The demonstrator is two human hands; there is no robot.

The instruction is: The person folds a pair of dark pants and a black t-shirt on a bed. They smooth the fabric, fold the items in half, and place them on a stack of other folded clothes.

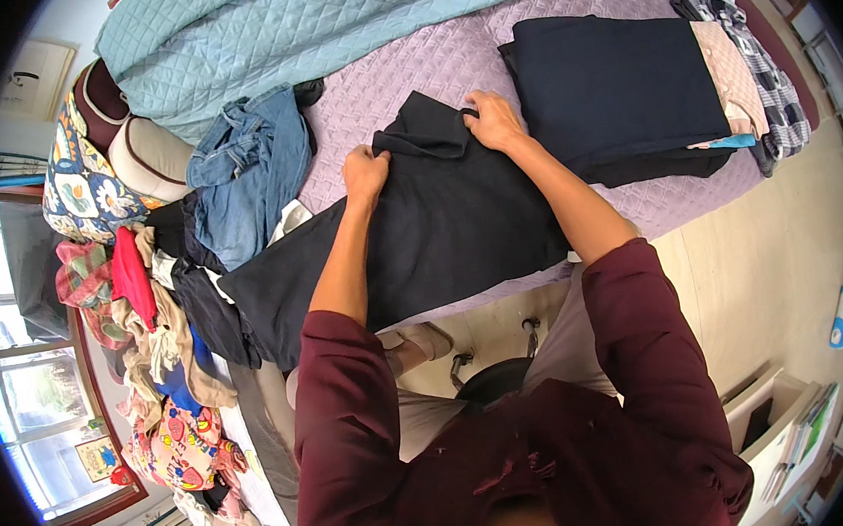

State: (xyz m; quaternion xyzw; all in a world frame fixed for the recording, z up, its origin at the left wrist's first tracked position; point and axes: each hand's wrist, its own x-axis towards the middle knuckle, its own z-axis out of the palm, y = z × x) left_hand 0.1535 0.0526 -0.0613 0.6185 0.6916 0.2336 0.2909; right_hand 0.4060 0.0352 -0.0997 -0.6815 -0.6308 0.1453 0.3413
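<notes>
A black garment (pixel 453 227) lies spread over the near edge of the bed, one part stretching off to the left; its exact kind does not show. Its far end is turned back in a small flap (pixel 422 131). My left hand (pixel 366 173) is closed on the garment's edge at the left of this flap. On the flap's right side, my right hand (pixel 493 121) pinches the cloth between thumb and fingers. Both forearms reach across the garment from the near side.
To the right lies a folded dark stack (pixel 615 88) beside a checked garment (pixel 773 92). Jeans (pixel 249 168) and a heap of mixed clothes (pixel 157 321) lie at the left. A quilted blue cover (pixel 259 40) spans the back of the lilac bedspread (pixel 360 77).
</notes>
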